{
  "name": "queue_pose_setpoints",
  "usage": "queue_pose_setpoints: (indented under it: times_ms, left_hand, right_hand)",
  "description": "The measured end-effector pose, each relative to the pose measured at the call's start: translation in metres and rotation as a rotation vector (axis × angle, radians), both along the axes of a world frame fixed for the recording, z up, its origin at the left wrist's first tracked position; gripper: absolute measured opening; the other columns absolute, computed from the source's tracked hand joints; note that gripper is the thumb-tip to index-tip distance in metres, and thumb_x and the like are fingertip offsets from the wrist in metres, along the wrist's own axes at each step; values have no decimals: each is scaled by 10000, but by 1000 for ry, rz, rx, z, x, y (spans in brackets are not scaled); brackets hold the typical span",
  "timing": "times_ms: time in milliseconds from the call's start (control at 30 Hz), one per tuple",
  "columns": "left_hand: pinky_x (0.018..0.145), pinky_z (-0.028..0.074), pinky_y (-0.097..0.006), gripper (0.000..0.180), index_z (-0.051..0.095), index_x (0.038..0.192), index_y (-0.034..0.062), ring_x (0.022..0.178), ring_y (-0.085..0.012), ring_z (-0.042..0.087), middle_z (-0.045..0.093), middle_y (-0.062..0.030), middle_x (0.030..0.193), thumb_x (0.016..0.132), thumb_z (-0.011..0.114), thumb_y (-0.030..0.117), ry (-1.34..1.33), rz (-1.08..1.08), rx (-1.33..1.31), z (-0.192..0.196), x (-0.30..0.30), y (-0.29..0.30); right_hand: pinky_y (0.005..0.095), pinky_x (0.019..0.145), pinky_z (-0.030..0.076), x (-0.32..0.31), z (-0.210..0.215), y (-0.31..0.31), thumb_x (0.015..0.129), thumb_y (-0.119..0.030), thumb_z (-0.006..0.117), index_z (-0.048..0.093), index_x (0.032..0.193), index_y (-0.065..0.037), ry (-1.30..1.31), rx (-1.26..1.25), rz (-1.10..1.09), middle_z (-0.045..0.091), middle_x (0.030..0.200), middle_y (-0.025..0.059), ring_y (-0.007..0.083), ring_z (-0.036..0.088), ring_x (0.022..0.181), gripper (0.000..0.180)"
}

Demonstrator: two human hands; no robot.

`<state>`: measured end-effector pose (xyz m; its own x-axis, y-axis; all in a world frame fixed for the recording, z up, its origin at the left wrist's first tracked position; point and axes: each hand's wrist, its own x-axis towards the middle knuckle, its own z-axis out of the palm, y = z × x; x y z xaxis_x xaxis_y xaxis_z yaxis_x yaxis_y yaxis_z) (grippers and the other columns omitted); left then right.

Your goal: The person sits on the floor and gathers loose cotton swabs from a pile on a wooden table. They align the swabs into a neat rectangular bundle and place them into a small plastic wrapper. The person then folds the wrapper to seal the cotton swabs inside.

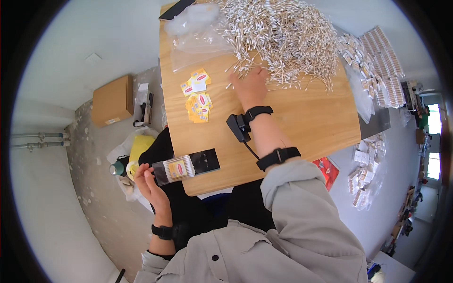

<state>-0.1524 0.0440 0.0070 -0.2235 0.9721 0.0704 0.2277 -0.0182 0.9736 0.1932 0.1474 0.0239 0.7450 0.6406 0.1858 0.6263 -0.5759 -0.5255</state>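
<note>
A clear plastic bag of cotton swabs with a yellow label lies at the table's near left corner, partly over a flat black glossy slab. My left hand has its thumb and fingers closed on the bag's loose left end, which sticks out past the table edge. Farther off, my right hand reaches to the near edge of a large heap of loose cotton swabs. Its thumb and fingers are apart, with the tips partly among the swabs. A black strap with a small dark box sits on the right wrist.
Yellow printed cards lie in two groups left of my right hand. Behind them is a clear plastic bag. Bundled swab packs stand beyond the table's right edge. A cardboard box rests on the floor at left.
</note>
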Motion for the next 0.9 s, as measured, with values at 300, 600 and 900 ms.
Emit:
queue_pose_setpoints:
  times_ms: [300, 600, 900]
  left_hand:
    - [838, 435, -298, 218, 577, 1087, 26, 962, -195, 535, 563, -116, 1125, 872, 599, -5, 162, -436, 199, 27, 56, -25]
    - [1046, 388, -463, 522, 515, 1289, 12, 1239, -411, 468, 498, -222, 1325, 798, 688, 37, 480, -811, 249, 19, 152, -25]
    - [998, 406, -452, 607, 504, 1337, 29, 1174, -387, 490, 517, -200, 1269, 776, 731, 82, 676, -635, 419, -4, 205, 39]
  right_hand:
    - [458, 745, 517, 31, -29, -50, 845, -153, 679, 609, 1033, -101, -76, 113, 294, 588, 993, 108, 338, 614, 919, 208]
    - [409, 739, 439, 14, -34, -140, 775, -52, 718, 681, 942, -93, 104, 292, 455, 597, 846, 92, 302, 569, 834, 176]
    - [398, 753, 459, 12, -35, -166, 784, -22, 694, 689, 943, -68, 159, 355, 459, 604, 881, 104, 299, 574, 843, 165]
